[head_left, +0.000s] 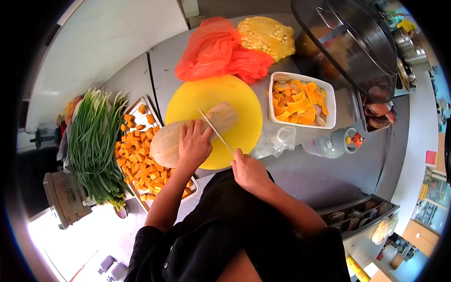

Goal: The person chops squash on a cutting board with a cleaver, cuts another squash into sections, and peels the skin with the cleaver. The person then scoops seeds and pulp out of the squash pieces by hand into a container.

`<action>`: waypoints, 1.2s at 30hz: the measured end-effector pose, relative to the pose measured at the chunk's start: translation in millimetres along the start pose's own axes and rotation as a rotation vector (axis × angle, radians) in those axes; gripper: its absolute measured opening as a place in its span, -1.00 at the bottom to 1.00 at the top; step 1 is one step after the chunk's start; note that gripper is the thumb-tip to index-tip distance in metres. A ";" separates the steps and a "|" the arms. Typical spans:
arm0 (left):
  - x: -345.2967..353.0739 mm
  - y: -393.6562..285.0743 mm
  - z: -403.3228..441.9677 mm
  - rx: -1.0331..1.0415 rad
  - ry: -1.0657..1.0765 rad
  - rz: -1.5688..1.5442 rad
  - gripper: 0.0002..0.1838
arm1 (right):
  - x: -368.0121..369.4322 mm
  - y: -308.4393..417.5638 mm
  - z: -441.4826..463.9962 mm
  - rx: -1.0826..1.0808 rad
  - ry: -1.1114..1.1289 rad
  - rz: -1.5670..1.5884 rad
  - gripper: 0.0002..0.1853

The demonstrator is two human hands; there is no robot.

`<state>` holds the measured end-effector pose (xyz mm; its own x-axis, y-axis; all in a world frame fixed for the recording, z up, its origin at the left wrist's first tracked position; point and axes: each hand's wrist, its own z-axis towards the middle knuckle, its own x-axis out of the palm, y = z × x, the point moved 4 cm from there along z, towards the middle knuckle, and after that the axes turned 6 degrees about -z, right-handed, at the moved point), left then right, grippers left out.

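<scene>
A long, pale tan butternut squash (pixel 165 144) lies on its side across the round yellow cutting board (pixel 188 99), its wide end over the board's left edge. My left hand (pixel 195 144) presses on the squash with its fingers spread and holds it. In my closed right hand (pixel 249 171) is the handle of a knife (pixel 217 131). The blade crosses the squash just right of my left fingertips; how deep it sits I cannot tell. Left of the squash, a metal tray (pixel 194 188) is heaped with orange squash cubes (pixel 138 155).
A white tub (pixel 332 110) of orange peelings stands right of the board. Behind are a red plastic bag (pixel 209 49) and a yellow bag (pixel 268 37). Green onions (pixel 94 145) lie far left. A gas cylinder (pixel 329 143), a large dark pot (pixel 347 42) and raw meat (pixel 378 113) are right.
</scene>
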<state>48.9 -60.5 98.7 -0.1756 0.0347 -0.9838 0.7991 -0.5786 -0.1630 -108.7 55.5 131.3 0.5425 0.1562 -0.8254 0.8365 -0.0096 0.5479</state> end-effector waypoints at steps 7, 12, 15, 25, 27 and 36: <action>-3.8 -2.4 0.9 0.001 0.001 -0.026 -0.51 | 3.7 -4.9 3.2 0.010 0.036 -0.014 -0.83; -8.6 0.0 3.9 0.010 0.047 -0.044 -0.46 | -2.8 -3.2 7.8 0.045 0.065 -0.002 -0.82; -12.5 13.1 5.9 -0.045 0.084 -0.212 -0.44 | -2.9 -3.9 10.3 0.058 0.076 0.004 -0.81; -43.2 54.1 -3.1 -0.106 0.232 -0.155 -0.24 | -10.3 0.7 12.7 0.063 0.081 0.008 -0.80; -39.8 50.5 -4.1 -0.095 0.213 -0.134 -0.21 | -11.5 2.2 12.0 0.063 0.085 0.007 -0.80; -30.5 34.5 8.4 0.080 0.247 -0.122 -0.20 | -12.3 8.7 10.8 0.105 0.090 -0.040 -0.80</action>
<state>77.0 -88.3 123.7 -0.1143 0.3000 -0.9471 0.7312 -0.6199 -0.2846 -107.3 42.8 144.7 0.5029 0.2469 -0.8283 0.8636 -0.1041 0.4933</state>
